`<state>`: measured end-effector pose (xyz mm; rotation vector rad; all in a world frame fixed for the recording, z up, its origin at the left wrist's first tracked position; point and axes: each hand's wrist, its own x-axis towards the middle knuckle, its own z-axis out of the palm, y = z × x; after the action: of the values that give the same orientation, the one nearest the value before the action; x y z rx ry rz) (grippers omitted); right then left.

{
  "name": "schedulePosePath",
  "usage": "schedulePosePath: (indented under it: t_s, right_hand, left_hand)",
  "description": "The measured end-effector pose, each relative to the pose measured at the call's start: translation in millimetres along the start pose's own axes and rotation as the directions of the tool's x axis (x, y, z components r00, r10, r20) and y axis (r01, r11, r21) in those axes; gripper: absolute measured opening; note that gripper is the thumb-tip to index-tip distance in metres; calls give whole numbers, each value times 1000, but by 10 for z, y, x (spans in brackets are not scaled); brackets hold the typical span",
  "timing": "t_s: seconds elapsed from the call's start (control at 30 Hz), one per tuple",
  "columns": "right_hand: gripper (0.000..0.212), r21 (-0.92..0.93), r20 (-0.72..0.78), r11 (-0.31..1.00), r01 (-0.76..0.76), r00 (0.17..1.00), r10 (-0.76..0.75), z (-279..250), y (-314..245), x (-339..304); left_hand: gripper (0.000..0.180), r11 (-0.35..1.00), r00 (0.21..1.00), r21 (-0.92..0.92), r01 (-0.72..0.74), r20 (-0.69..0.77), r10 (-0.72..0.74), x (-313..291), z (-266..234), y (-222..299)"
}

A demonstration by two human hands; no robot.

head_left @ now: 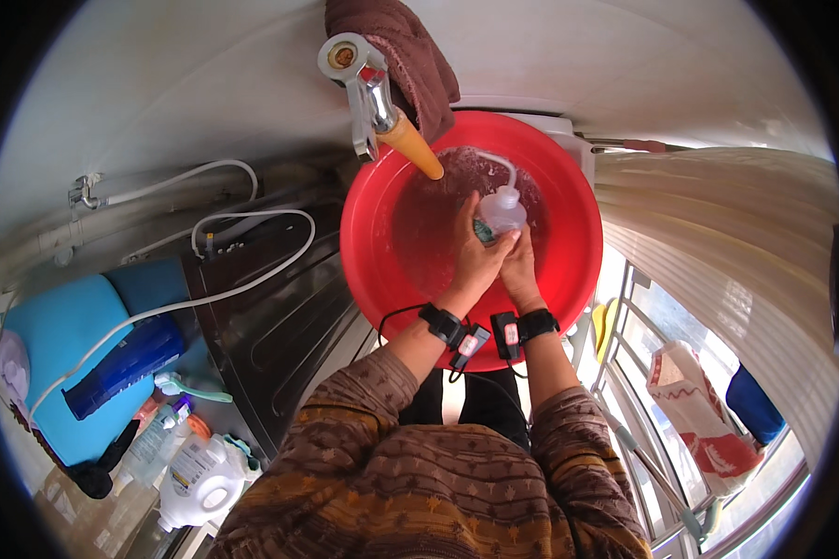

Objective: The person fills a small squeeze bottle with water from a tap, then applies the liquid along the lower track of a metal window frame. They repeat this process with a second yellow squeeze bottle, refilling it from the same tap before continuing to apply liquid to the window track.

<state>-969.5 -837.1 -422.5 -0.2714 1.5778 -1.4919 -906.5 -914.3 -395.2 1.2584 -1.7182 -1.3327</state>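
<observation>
A translucent white plastic bottle (502, 212) with a narrow, bent spout is held over a red basin (367, 252). My left hand (476, 259) closes on its left side, thumb up along it. Beneath, fingers of my right hand (519, 265) wrap the lower right side. Between the left hand and the bottle shows a small patch of green (483, 231), perhaps a scouring pad; most of it is hidden. Cloudy water (419, 224) with some foam fills the basin under both hands.
A metal faucet (373, 98) with an orange-yellow hose end points into the basin; a brown towel (424, 70) hangs behind. A white hose (252, 287) crosses the dark surface at left, near a blue bottle (126, 366) and white jug (200, 480). A pale curtain (708, 224) hangs right.
</observation>
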Motion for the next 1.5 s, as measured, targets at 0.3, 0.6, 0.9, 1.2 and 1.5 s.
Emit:
schedulePosePath:
  t_s: [0.3,0.6,0.9,1.2,1.5]
  right_hand:
    - [93,46,386,969,-243,899,208,-289,-371,-244]
    - [85,71,87,979,-193,978,187,-606,-425,-262]
    - [90,-272,-108,961,54,990,-86,-638,-215,-177]
    - [102,-339,-116,941,19,991,-62,-498,-223,-253]
    - [103,-364,-79,922,131,982,-171,-537,-349,-431]
  left_hand:
    - [47,881,693,-194,430,696,-185,648,-380,303]
    - [34,606,774,-483,632,348,-529,326,-359,-204]
    - [87,712,850,579,397,61,-524,304,-462,-1030]
    - [54,544,791,836,-70,379,-480,231,-414,-1248]
    - [36,778,773,-72,625,199,-603,63,-614,-635]
